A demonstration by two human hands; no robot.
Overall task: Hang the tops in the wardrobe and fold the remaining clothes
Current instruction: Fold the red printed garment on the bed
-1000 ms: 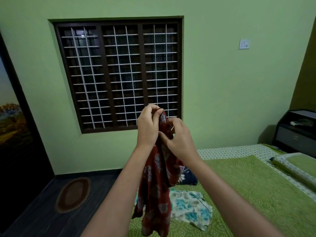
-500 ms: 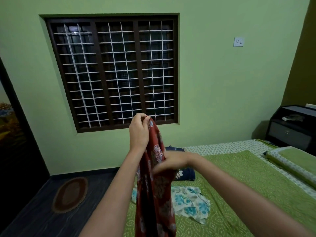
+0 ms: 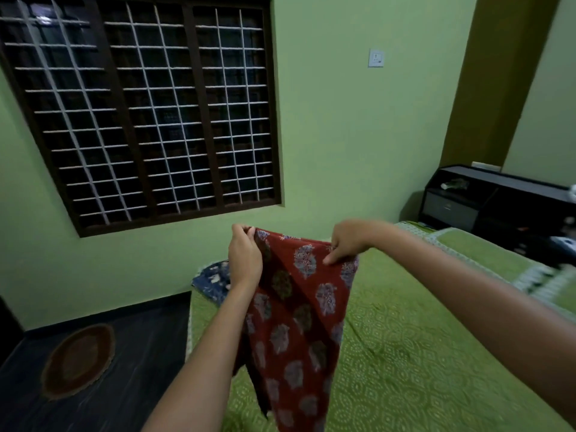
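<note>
Above the near end of the bed (image 3: 420, 353), the left hand (image 3: 244, 257) and right hand (image 3: 349, 241), held apart, pinch the red printed garment's (image 3: 299, 307) top edge, evidently spreading it flat for folding.

No text, label, brand or number is showing legibly anywhere; the wall switch plate (image 3: 376, 58) is too blurred to read.

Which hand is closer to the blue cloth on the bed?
Left. The left hand pinches the red garment right beside the blue cloth; the right hand grips its far corner.
</note>
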